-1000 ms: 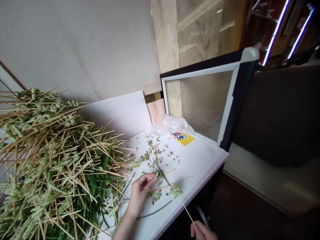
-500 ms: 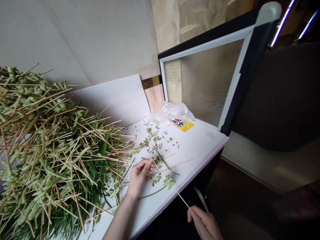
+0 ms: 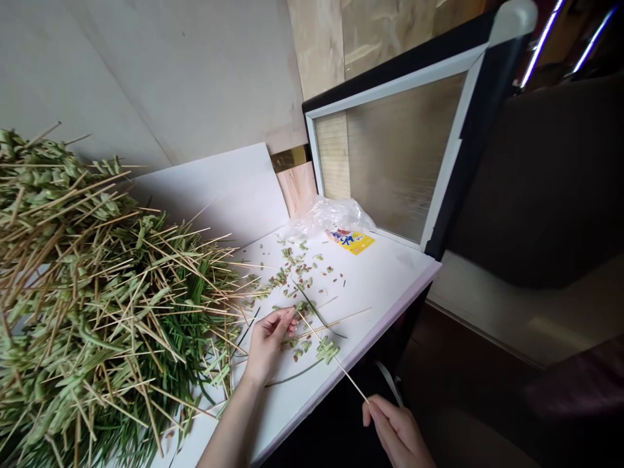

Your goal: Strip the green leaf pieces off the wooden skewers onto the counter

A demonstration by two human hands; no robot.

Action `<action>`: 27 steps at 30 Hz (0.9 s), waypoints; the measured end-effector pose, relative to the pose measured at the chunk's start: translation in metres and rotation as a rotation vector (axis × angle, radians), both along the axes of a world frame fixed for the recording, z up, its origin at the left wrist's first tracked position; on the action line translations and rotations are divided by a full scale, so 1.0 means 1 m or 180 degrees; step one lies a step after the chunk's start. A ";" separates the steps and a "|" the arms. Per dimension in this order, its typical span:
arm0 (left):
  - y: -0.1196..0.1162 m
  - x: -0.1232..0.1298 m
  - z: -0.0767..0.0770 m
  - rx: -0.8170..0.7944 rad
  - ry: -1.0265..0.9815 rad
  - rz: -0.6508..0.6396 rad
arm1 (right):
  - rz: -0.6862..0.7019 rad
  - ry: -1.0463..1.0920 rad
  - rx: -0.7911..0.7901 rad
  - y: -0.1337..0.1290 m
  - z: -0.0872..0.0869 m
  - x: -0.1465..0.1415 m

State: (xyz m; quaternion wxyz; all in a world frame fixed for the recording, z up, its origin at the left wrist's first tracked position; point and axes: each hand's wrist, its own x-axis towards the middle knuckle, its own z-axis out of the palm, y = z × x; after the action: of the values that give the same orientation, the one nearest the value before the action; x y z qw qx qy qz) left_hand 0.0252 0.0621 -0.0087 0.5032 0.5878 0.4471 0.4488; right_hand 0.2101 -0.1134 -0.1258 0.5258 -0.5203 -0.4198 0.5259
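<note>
two hands, left [image 3: 267, 344] and right [image 3: 396, 432], pinch a bamboo skewer [image 3: 351, 382] over green scraps [image 3: 280, 278].

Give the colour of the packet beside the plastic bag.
The packet is mostly yellow with blue and red print, best seen in the head view.

We're looking down at a counter [image 3: 385, 292], with a heap of skewers [image 3: 97, 292] sitting on its left and scraps [image 3: 302, 273] lying just right of that. A plastic bag [image 3: 326, 218] and a packet [image 3: 351, 241] are sitting behind them against a glass panel [image 3: 394, 156], while a long skewer [image 3: 351, 381] is crossing the front edge.
</note>
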 end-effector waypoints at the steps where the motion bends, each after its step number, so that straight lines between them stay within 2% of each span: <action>1: 0.000 0.000 0.000 0.0011 0.0003 -0.0009 | -0.0013 -0.0037 0.0034 0.000 0.000 0.000; 9: 0.002 -0.002 -0.005 -0.0080 -0.0148 -0.0048 | 0.0071 -0.0164 -0.0051 0.001 -0.004 0.002; 16: 0.004 -0.003 -0.007 -0.0108 -0.0200 -0.0046 | -0.0004 -0.0240 0.0010 0.002 -0.001 0.004; 27: 0.003 -0.002 -0.004 -0.0157 -0.0233 -0.0060 | 0.0005 0.0059 -0.0061 0.003 0.003 0.003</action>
State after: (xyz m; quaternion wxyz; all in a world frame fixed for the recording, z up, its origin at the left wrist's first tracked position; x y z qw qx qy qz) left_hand 0.0230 0.0649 -0.0132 0.5377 0.5626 0.4338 0.4540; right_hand 0.2134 -0.1100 -0.1227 0.5242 -0.5201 -0.4104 0.5351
